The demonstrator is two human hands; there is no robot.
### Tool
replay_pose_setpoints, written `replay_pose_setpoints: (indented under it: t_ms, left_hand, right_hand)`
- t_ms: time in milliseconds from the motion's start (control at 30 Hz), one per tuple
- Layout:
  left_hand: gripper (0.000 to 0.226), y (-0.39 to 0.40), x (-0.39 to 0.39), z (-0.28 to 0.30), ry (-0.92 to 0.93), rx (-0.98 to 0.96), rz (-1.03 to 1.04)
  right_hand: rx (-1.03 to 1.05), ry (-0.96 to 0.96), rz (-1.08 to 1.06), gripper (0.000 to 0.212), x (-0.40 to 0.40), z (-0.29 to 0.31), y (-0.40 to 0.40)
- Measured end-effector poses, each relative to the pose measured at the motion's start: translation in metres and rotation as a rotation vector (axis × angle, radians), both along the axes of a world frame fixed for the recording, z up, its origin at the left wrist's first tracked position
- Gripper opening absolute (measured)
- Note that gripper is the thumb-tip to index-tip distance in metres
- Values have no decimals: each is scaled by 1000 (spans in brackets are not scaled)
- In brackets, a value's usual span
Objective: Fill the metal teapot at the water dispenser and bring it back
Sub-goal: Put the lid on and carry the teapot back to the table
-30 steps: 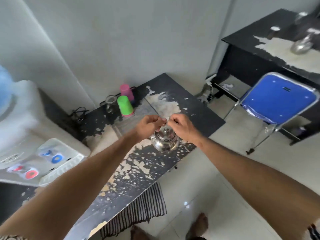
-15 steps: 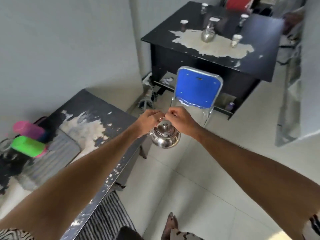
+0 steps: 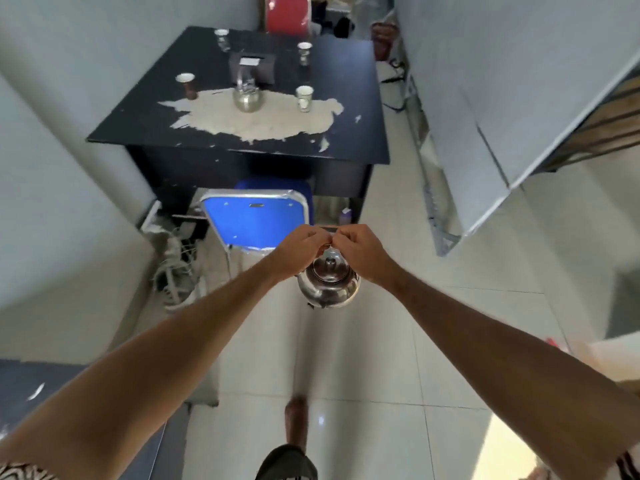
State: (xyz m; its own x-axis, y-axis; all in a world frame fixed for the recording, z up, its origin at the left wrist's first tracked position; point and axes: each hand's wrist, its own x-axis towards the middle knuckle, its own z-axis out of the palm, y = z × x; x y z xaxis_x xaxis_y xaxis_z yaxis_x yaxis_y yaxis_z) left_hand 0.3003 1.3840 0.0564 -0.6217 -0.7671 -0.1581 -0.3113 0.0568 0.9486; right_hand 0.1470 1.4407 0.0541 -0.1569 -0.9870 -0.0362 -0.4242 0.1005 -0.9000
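The shiny metal teapot [image 3: 328, 284] hangs in the air over the tiled floor, lid on, carried by its thin top handle. My left hand [image 3: 300, 250] and my right hand [image 3: 360, 250] are both closed on that handle, knuckles nearly touching above the lid. The water dispenser is out of view.
Straight ahead stands a black table [image 3: 349, 140] with worn paint, bearing a second metal teapot [image 3: 247, 98] and several small cups. A blue chair [image 3: 254, 220] sits in front of it. Cables [image 3: 175, 271] lie at the left wall. A white panel [image 3: 485, 140] leans on the right.
The view has swung right, away from the dispenser and the low table with the coloured cups, to face the black table. Both hands keep hold of the teapot.
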Motion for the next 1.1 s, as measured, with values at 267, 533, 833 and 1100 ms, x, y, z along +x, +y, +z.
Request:
replay_pose_setpoints:
  t_ms: [267, 533, 833, 1100]
  left_hand:
    - [61, -89, -121, 7, 17, 22, -255]
    - [61, -162, -256, 2, -5, -4, -349]
    - [56, -260, -438, -8, -3, 51, -315]
    - [46, -355, -559, -7, -15, 23, -245]
  right_hand:
    - [-52, 11, -185, 39, -97, 10, -56]
    - [-98, 73, -344, 31, -221, -2, -117]
    - [-108, 33, -318, 33, -408, -12, -217]
    - [-105, 55, -247, 34, -536, -8, -318]
